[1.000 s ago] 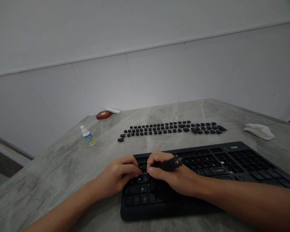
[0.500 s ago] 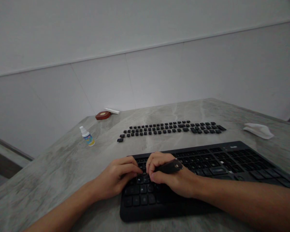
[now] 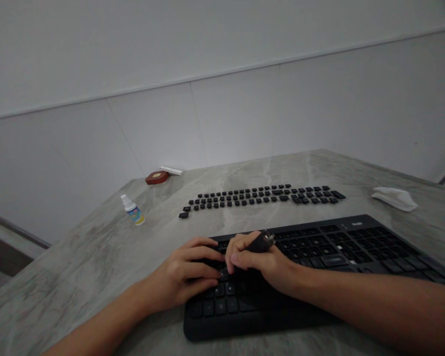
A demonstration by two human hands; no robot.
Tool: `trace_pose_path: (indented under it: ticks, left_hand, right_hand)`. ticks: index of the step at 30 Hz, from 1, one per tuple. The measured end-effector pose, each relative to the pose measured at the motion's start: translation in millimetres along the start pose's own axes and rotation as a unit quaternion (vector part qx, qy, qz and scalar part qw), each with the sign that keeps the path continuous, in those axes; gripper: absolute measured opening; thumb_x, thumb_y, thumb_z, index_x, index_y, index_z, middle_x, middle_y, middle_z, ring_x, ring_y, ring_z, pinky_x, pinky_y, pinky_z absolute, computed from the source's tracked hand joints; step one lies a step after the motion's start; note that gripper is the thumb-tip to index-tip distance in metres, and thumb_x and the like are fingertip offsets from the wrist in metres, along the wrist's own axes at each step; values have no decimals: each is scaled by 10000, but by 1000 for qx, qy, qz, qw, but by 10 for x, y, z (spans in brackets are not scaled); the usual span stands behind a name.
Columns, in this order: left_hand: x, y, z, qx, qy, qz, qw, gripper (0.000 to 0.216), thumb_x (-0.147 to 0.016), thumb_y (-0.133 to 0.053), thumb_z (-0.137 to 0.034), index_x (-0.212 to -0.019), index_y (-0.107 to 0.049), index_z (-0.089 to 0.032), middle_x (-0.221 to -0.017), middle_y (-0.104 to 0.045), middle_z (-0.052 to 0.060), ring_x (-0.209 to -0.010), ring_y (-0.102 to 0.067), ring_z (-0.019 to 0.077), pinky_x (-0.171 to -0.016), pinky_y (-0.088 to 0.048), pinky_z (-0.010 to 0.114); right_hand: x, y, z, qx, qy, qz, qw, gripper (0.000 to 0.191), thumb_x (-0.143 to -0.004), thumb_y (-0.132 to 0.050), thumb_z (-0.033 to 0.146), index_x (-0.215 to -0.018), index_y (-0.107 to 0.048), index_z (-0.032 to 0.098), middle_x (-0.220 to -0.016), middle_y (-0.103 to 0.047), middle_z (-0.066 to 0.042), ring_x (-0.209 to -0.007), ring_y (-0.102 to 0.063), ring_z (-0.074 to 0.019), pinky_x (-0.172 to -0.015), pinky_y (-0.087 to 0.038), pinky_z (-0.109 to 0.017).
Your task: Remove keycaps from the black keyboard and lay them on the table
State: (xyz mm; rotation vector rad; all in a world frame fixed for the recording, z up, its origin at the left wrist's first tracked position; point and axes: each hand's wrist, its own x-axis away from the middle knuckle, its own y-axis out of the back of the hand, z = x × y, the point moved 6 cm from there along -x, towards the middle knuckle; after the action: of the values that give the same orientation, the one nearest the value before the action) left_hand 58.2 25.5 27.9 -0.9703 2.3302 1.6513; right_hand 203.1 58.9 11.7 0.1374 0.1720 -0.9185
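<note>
A black keyboard (image 3: 259, 324) lies in front of me, many of its key positions in the upper rows without keycaps. My left hand (image 3: 187, 269) rests at its left end, fingers stretched out and slightly spread over the keys, holding nothing visible. Closed beside it, my right hand (image 3: 250, 257) grips a dark pen-like tool (image 3: 261, 242) with a shiny detail at its upper end. The tool's lower tip is hidden behind the fingers, so I cannot see what it touches. Keycaps (image 3: 220, 306) are still seated near the keyboard's lower left.
Several loose black keycaps (image 3: 237, 202) lie in rows beyond the keyboard. A small white spray bottle (image 3: 135, 212) stands left on the marbled table (image 3: 96, 252). Farther back are a reddish-brown case (image 3: 156, 178) and a white strip (image 3: 171, 170). White cloth (image 3: 395, 199) lies right.
My left fingers have gone from drawn together near the right fingertips to stretched and spread over the keys. My right hand has shifted slightly, still gripping the pen-like tool.
</note>
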Motion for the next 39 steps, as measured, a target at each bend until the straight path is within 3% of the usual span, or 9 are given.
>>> trace_pose_path:
  ticks: [6, 12, 16, 31, 39]
  left_hand:
    - [-12, -12, -6, 1, -5, 14, 1000, 205, -925, -629, -123, -1101, -725, -165, -1060, -765, 69, -1202, -623, 245, -1109, -455, 478]
    - [18, -27, 29, 0, -1, 13, 1000, 194, -930, -624, -141, -1087, -738, -165, -1048, -769, 86, -1253, -592, 267, -1088, -474, 478]
    - [23, -29, 41, 2, -1, 10, 1000, 183, -920, -638, -141, -1066, -746, -164, -1030, -773, 86, -1182, -645, 261, -1082, -483, 483]
    - [-2, -17, 42, 4, -4, 21, 1000, 193, -912, -657, -134, -1078, -746, -174, -1038, -772, 75, -1130, -672, 241, -1075, -489, 473]
    - [40, -41, 83, -6, 0, 30, 1000, 228, -919, -649, -147, -1129, -732, -182, -1089, -759, 66, -1219, -619, 256, -1092, -470, 450]
  right_hand:
    - [-3, -28, 41, -26, -33, 27, 999, 214, -651, -567, 301, -486, -606, 169, -506, -507, -2, -543, -411, -136, -594, -342, -304]
    - [6, -29, 56, -41, -58, -34, 997, 201, -616, -544, 274, -435, -524, 187, -479, -445, 2, -548, -398, -143, -627, -373, -317]
    - [23, -40, 51, -42, -53, -61, 996, 216, -626, -537, 285, -435, -507, 191, -472, -415, 8, -544, -383, -142, -648, -372, -318]
    - [64, -44, 4, -91, -60, -102, 989, 243, -605, -578, 299, -418, -468, 192, -467, -418, 14, -526, -385, -132, -625, -364, -312]
    - [55, -42, 5, -89, -60, -120, 987, 247, -582, -569, 307, -399, -447, 195, -453, -402, 13, -517, -372, -133, -605, -342, -310]
